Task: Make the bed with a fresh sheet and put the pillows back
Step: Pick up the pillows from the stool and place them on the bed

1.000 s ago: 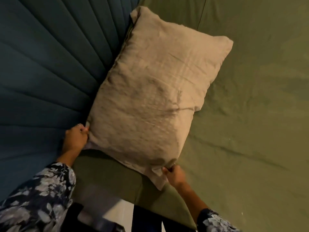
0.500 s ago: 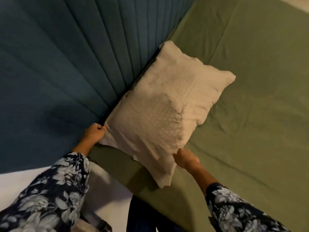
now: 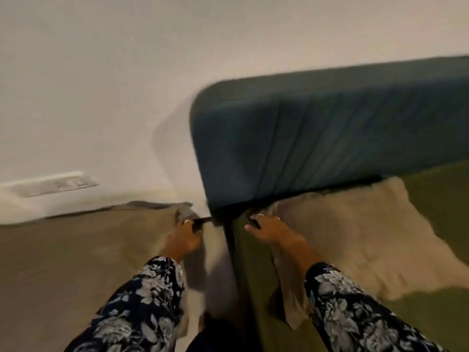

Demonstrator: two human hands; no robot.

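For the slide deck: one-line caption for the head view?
Beige pillow on the green sheet by the headboard; both hands nearby.

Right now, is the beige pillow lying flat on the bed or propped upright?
Flat: the pillow lies on the green sheet, its far edge at the headboard.

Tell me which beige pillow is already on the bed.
The pillow right of the right hand, lying on the green sheet against the headboard. The other lies off the bed, under the left hand.

Plain white wall (image 3: 127,72) behind. Padded dark blue headboard (image 3: 330,135) with stitched lines on the right. Low white ledge, maybe a switch plate (image 3: 55,185), on the left; too blurry.
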